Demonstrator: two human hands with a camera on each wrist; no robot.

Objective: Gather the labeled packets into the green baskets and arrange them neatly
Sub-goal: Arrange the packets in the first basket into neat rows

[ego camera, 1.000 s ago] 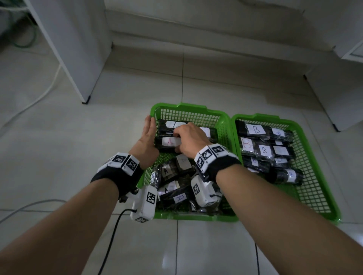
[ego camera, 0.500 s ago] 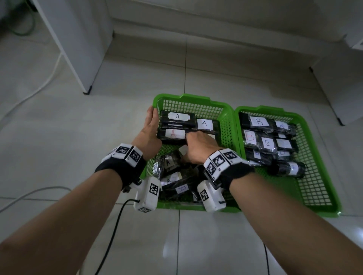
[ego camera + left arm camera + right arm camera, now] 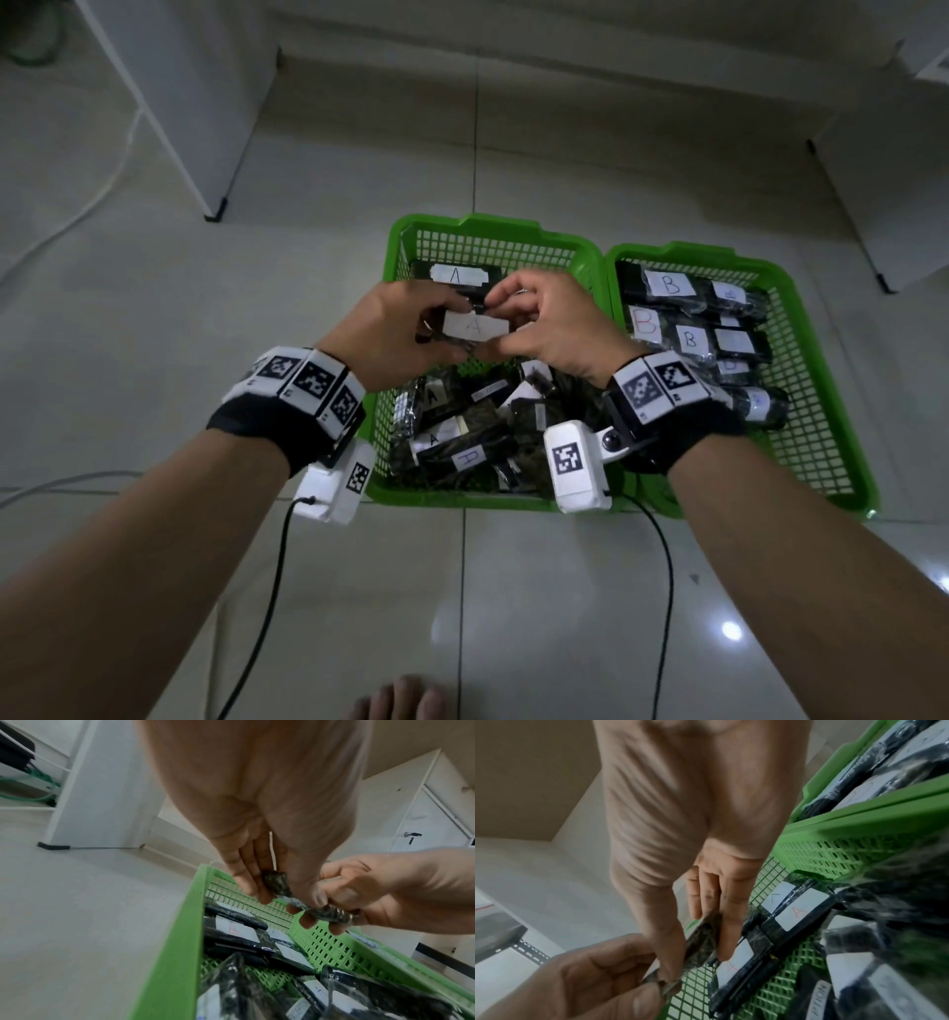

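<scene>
Both hands hold one dark packet with a white "A" label [image 3: 475, 326] above the left green basket [image 3: 493, 228]. My left hand [image 3: 411, 329] pinches its left end and my right hand [image 3: 549, 329] its right end. The left wrist view shows the packet [image 3: 277, 884] between my left hand's fingertips [image 3: 259, 896] and thumb. In the right wrist view the packet [image 3: 703, 935] hangs over the basket's mesh floor. Below, A packets lie in a far row [image 3: 457, 275] and a loose heap [image 3: 462, 437]. The right green basket [image 3: 672, 252] holds B packets [image 3: 688, 318].
The baskets stand side by side on a pale tiled floor. A white cabinet [image 3: 195, 103] stands at the far left and white furniture [image 3: 883, 180] at the far right. Black cables [image 3: 277, 591] trail from my wrist cameras. Toes [image 3: 405, 699] show at the bottom edge.
My hands left the far row of A packets. The right hand dipped toward the heap, and both hands now hold an A packet raised above the basket.
</scene>
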